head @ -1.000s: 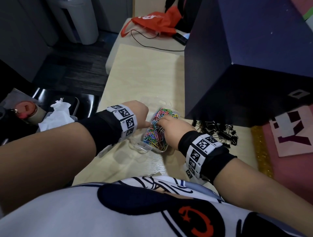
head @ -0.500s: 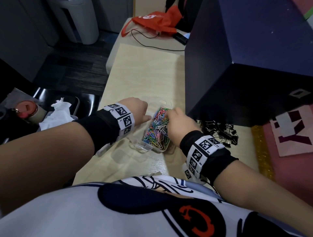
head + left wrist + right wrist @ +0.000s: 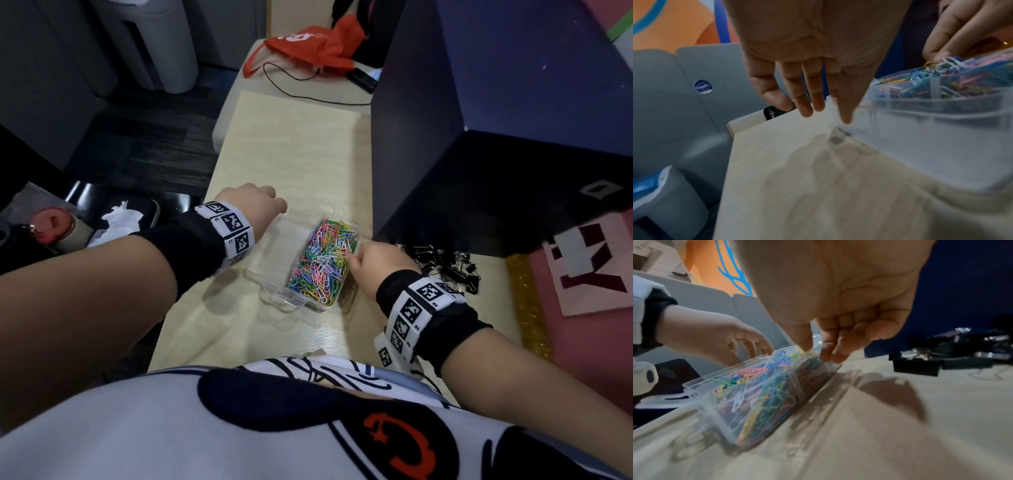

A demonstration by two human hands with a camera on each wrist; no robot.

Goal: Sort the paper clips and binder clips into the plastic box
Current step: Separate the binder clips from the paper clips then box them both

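A clear plastic box (image 3: 274, 253) lies on the pale wooden table. Its right compartment is heaped with coloured paper clips (image 3: 322, 263); the left compartment shows bare plastic. My left hand (image 3: 270, 202) hangs by the box's far left corner, fingers (image 3: 807, 105) straight, one tip touching the box wall (image 3: 941, 138). My right hand (image 3: 351, 258) is at the box's right rim. Its thumb lies on the clips and its fingers (image 3: 830, 356) curl outside the wall, pinching it. A pile of black binder clips (image 3: 445, 263) lies on the table to the right, also low in the right wrist view (image 3: 920, 366).
A tall dark blue box (image 3: 479, 137) stands close behind the binder clips. A red bag (image 3: 308, 44) and a black cable (image 3: 308, 96) lie at the table's far end. A pink mat (image 3: 582, 325) is at the right. Left of the table's edge sits a black chair with tissue (image 3: 120, 219).
My left hand has moved from the clip compartment to the box's far left corner, uncovering the bare compartment. My right hand has slid off the top of the clips to the right rim.
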